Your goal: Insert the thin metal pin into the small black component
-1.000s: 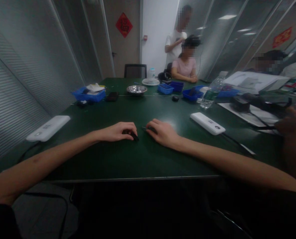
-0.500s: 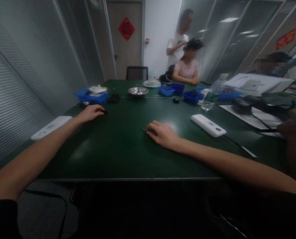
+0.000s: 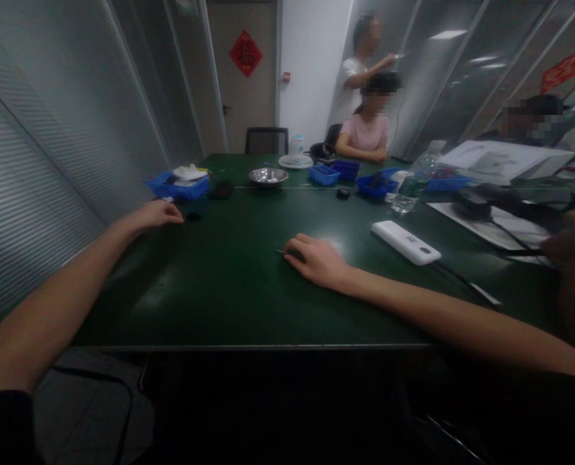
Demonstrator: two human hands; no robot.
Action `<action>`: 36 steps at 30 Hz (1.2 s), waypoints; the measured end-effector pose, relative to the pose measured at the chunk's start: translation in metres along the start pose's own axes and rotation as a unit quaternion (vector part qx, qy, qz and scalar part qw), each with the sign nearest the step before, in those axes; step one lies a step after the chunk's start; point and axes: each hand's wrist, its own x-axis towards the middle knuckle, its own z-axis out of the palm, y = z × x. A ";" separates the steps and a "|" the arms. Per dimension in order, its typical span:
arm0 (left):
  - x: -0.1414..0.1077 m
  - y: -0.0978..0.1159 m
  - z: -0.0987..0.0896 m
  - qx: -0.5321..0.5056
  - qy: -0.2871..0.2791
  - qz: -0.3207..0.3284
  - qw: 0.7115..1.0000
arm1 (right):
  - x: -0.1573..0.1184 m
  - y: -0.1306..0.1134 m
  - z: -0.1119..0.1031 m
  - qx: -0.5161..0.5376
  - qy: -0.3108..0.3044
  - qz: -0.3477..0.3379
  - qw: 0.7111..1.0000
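My left hand (image 3: 155,216) is over the left side of the green table (image 3: 219,284), fingers stretched forward and slightly bent, with nothing visible in them. Just right of its fingertips, apart from them, a small round black piece (image 3: 193,216) lies on the table. My right hand (image 3: 319,259) rests at the table's middle, closed around what looks like a screwdriver (image 3: 280,252). Its thin metal shaft points left and its dark handle is mostly covered by my fingers.
At the back stand a blue bin (image 3: 181,187), a dark box (image 3: 222,189), a metal bowl (image 3: 268,177) and more blue bins (image 3: 324,174). To the right are a white power bank-like device (image 3: 406,243) with a cable and a water bottle (image 3: 415,181). Other people are around the table.
My left hand has let go of the small black piece and drawn back to the left; the forearm now covers most of the white device there. My right hand has stayed put.
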 end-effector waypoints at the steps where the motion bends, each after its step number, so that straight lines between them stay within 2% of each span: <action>1: -0.002 0.000 -0.001 -0.001 0.001 0.002 1.000 | 0.000 0.000 0.000 -0.002 0.000 0.000 1.000; 4: -0.008 0.002 -0.002 -0.010 0.022 0.008 1.000 | 0.001 0.000 0.001 -0.004 0.000 -0.002 1.000; 8: -0.018 0.010 0.000 -0.035 0.099 0.006 0.994 | 0.001 0.000 0.002 -0.003 0.001 -0.003 1.000; 12: -0.023 0.027 0.007 -0.071 0.139 0.044 0.987 | 0.001 -0.001 -0.001 0.004 -0.007 -0.002 1.000; 15: -0.020 0.037 0.013 -0.059 0.158 0.075 0.983 | 0.000 -0.003 -0.003 0.006 -0.008 0.000 1.000; 18: -0.016 0.042 0.019 -0.048 0.145 0.091 0.984 | 0.001 -0.003 -0.003 0.007 -0.008 -0.001 1.000; 25: -0.017 0.047 0.019 -0.048 0.129 0.072 0.988 | 0.001 -0.001 -0.001 0.009 -0.007 -0.003 1.000; 31: -0.008 0.032 0.016 -0.072 0.095 0.032 0.992 | 0.001 -0.001 0.001 -0.006 -0.003 -0.001 1.000; 36: -0.002 0.019 0.017 -0.067 0.079 0.044 0.994 | 0.001 -0.001 0.000 -0.004 -0.005 -0.001 1.000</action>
